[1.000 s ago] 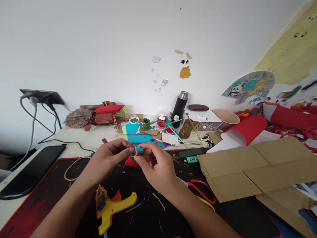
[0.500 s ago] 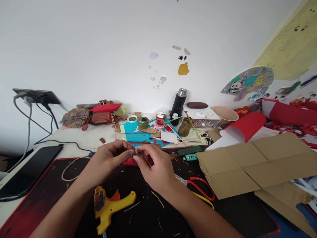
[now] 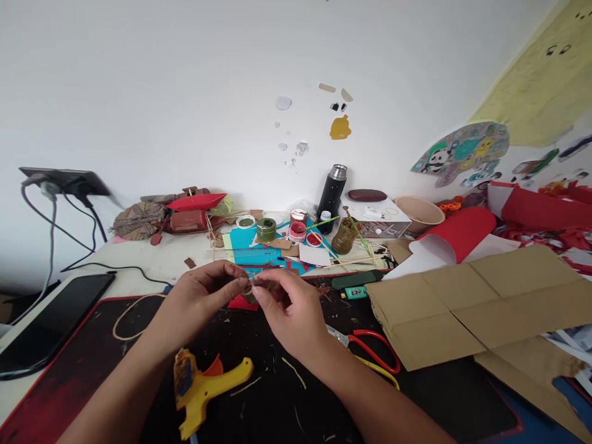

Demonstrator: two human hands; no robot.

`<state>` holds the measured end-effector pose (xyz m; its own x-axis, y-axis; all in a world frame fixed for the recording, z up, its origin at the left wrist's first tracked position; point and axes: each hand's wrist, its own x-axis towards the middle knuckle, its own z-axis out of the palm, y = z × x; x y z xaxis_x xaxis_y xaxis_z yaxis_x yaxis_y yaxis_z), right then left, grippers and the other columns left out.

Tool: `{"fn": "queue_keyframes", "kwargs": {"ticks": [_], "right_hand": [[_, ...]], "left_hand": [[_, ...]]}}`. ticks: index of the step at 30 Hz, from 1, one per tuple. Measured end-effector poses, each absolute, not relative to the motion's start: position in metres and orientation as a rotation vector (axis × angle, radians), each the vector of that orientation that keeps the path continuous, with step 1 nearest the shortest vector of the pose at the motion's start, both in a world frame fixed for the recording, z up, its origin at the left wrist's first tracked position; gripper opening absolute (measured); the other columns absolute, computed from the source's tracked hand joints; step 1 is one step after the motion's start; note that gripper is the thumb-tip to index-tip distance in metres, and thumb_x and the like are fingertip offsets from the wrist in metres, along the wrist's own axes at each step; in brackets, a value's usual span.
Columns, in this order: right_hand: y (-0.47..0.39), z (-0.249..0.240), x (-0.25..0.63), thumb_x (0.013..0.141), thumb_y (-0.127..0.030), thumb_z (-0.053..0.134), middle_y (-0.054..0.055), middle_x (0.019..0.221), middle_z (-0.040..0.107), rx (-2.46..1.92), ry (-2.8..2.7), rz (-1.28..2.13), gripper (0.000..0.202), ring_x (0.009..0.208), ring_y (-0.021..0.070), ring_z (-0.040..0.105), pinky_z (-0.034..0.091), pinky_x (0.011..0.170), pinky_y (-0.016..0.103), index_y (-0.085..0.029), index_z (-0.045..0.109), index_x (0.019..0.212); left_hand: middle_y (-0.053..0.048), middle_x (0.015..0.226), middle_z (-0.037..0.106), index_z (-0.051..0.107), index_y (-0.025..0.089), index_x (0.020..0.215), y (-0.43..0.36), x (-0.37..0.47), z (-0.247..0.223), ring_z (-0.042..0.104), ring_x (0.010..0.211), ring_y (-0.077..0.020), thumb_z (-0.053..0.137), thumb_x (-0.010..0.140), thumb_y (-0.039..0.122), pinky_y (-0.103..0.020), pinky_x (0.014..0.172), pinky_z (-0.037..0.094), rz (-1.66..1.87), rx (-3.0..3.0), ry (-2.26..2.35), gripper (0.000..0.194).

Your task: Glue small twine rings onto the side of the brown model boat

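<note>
My left hand point(image 3: 206, 290) and my right hand point(image 3: 292, 305) meet over the dark mat point(image 3: 259, 394), thumbs and forefingers pinching. Between them is a small brownish-green piece point(image 3: 250, 294), mostly hidden by the fingers, so its kind is unclear. Behind the fingertips a bit of red paper point(image 3: 241, 303) lies on the mat. Below my left hand rests a yellow hot glue gun point(image 3: 208, 385) with an orange trigger. Near my right wrist lie scissors point(image 3: 377, 348) with red and yellow handles.
Cardboard point(image 3: 481, 302) covers the right side, near rolled red paper point(image 3: 472, 234). Paint jars point(image 3: 266, 230), a brown jar point(image 3: 345, 237) and a black flask point(image 3: 332, 194) stand along the back. A phone point(image 3: 55, 320) lies left; a twine loop point(image 3: 132, 317) sits beside my left forearm.
The fingertips have shifted slightly, and more of the small brownish-green piece shows between them. The view has moved a little; the other things stay where they were.
</note>
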<state>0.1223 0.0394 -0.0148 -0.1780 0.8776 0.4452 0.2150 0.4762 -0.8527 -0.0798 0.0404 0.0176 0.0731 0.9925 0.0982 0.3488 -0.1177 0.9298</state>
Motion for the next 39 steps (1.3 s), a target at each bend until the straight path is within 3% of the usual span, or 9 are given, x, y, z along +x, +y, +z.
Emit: {"fn": "queue_keyframes", "kwargs": {"ticks": [15,21,31,39], "right_hand": [[0.0479,-0.0098,0.1285,0.096,-0.057,0.076,-0.003,0.074,0.057,-0.904,-1.364,1.491,0.037,0.064,0.0141,0.049,0.035,0.054,0.026,-0.021,0.075,0.1],[0.0484,-0.0121,0.127,0.092,-0.061,0.08,-0.005,0.071,0.052,-0.873,-1.318,1.594,0.041,0.06,0.0129,0.044,0.029,0.051,0.026,-0.021,0.071,0.096],[0.05,-0.0149,0.1264,0.091,-0.057,0.08,-0.005,0.069,0.051,-0.861,-1.291,1.618,0.038,0.062,0.0133,0.047,0.032,0.053,0.026,-0.021,0.07,0.095],[0.05,-0.0147,0.1265,0.091,-0.053,0.08,-0.006,0.067,0.05,-0.883,-1.294,1.617,0.033,0.06,0.0131,0.046,0.032,0.053,0.026,-0.022,0.07,0.093]], "left_hand": [[-0.003,0.089,0.082,0.079,0.027,0.092,0.0335,-0.0716,0.0227,0.076,0.082,-0.0232,0.071,0.095,0.053,-0.032,0.077,0.058,1.129,1.991,1.465,0.028],[-0.003,0.089,0.082,0.078,0.027,0.092,0.0336,-0.0716,0.0233,0.074,0.078,-0.0222,0.069,0.097,0.049,-0.031,0.074,0.056,1.092,2.054,1.433,0.024],[0.0,0.091,0.083,0.078,0.027,0.096,0.0339,-0.073,0.0202,0.075,0.08,-0.019,0.069,0.1,0.04,-0.028,0.076,0.055,1.111,2.156,1.38,0.016],[-0.003,0.093,0.084,0.079,0.028,0.091,0.0339,-0.0714,0.0225,0.076,0.083,-0.0228,0.068,0.099,0.048,-0.031,0.078,0.057,1.05,2.1,1.4,0.024]]}}
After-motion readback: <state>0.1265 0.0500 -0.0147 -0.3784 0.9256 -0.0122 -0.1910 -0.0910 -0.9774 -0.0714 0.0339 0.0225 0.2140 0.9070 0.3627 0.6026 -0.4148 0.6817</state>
